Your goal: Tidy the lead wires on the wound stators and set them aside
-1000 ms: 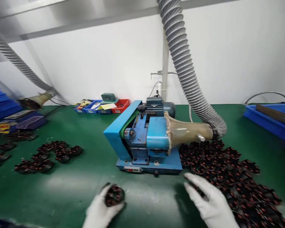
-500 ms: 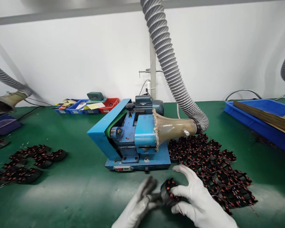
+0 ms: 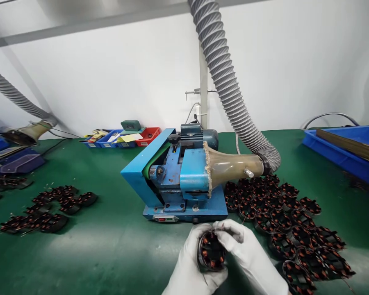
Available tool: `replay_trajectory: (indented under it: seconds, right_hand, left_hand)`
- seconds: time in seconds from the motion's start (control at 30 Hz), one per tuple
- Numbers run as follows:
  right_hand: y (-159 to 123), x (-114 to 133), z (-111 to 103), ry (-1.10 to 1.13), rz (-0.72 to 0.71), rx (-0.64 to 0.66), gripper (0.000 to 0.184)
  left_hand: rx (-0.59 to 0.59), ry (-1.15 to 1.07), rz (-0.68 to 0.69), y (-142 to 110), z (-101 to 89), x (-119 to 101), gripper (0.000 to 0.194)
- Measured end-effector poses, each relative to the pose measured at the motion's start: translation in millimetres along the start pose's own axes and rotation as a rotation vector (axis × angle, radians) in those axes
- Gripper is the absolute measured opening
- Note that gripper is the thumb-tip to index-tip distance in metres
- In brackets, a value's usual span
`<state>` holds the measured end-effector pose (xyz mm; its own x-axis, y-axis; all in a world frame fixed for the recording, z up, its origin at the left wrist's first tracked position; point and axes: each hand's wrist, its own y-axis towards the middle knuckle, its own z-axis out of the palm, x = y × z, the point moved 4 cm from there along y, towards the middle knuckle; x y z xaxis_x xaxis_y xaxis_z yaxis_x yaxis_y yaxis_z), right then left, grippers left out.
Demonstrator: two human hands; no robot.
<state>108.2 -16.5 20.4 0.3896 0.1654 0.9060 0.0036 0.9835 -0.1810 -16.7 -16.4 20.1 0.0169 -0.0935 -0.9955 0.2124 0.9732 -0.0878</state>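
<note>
Both my gloved hands hold one black stator wound with copper coils [image 3: 211, 255], low in the middle of the view. My left hand [image 3: 189, 266] cups it from the left and below. My right hand [image 3: 249, 256] wraps over its top and right side. Just beyond them stands a blue bench machine [image 3: 175, 180] with a green belt. A beige funnel [image 3: 230, 168] on a grey ribbed hose [image 3: 230, 82] butts against the machine's right side. A heap of several stators [image 3: 289, 221] lies to my right.
A smaller group of stators [image 3: 46, 209] lies on the green mat at the left. Small blue and red bins [image 3: 126, 137] stand by the back wall. A blue tray [image 3: 344, 153] sits at the right, and a second hose with funnel [image 3: 27, 131] at the far left.
My left hand carried its stator from the left toward the middle. My right hand left the right-hand heap and closed over that stator with the left. The view has shifted sideways.
</note>
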Motion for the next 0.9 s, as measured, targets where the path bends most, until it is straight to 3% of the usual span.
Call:
replay_trajectory:
  seconds: [0.1, 0.17, 0.23, 0.3, 0.4, 0.47, 0.57, 0.67, 0.9]
  right_hand:
    - [9, 0, 5, 0.079, -0.02, 0.018, 0.027]
    - [14, -3, 2, 0.201, 0.047, 0.019, 0.028]
    - [16, -2, -5, 0.318, 0.081, -0.048, 0.027]
    - [17, 2, -13, 0.323, -0.005, -0.157, 0.024]
    - [14, 7, -3, -0.007, -0.162, -0.105, 0.026]
    - [13, 4, 13, -0.304, -0.222, -0.05, 0.043]
    - [20, 0, 31, -0.61, -0.258, -0.162, 0.047]
    - [32, 1, 40, -0.729, -0.26, -0.222, 0.034]
    - [42, 9, 39, -0.818, -0.297, -0.281, 0.034]
  left_hand:
    - [0.029, 0.083, 0.112, -2, 0.6, -7, 0.041]
    - [0.038, 0.063, 0.142, -4, -0.6, -4, 0.039]
    - [-0.027, 0.066, 0.156, -7, -5.0, 4, 0.041]
    - [-0.128, 0.034, 0.138, -8, -10.3, 13, 0.052]
    - [-0.149, -0.107, 0.117, 0, -11.8, 20, 0.067]
    - [-0.194, -0.123, 0.094, 11, -13.3, 23, 0.057]
    - [-0.336, -0.069, 0.021, 28, -18.9, 30, 0.038]
    - [-0.361, -0.077, 0.015, 40, -20.1, 36, 0.042]
    - [-0.352, -0.157, 0.056, 52, -16.3, 31, 0.039]
